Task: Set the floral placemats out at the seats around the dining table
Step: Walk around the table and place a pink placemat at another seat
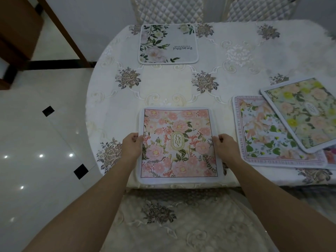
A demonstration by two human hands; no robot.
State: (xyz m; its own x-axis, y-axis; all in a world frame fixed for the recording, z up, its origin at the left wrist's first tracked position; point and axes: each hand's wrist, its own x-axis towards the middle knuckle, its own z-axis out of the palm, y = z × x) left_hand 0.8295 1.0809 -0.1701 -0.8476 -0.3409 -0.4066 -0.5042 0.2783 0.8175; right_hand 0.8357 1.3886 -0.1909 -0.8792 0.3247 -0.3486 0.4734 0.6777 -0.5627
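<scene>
A pink floral placemat [179,144] marked "GARDEN" lies at the near edge of the dining table [236,79]. My left hand [131,147] pinches its left edge and my right hand [226,149] pinches its right edge. A white placemat [168,43] marked "Beautiful" lies flat at the far side, in front of a quilted chair. To the right sits a loose pile: a yellow-and-peach placemat [307,113] lies tilted over a peach-leaf placemat [261,135] with lettering round its border.
Two quilted chair backs [166,10] [261,9] stand behind the table. A lace-covered chair seat [172,219] is directly below me. A sliver of another mat [330,155] peeks out at the right edge. Glossy tiled floor [45,142] lies to the left.
</scene>
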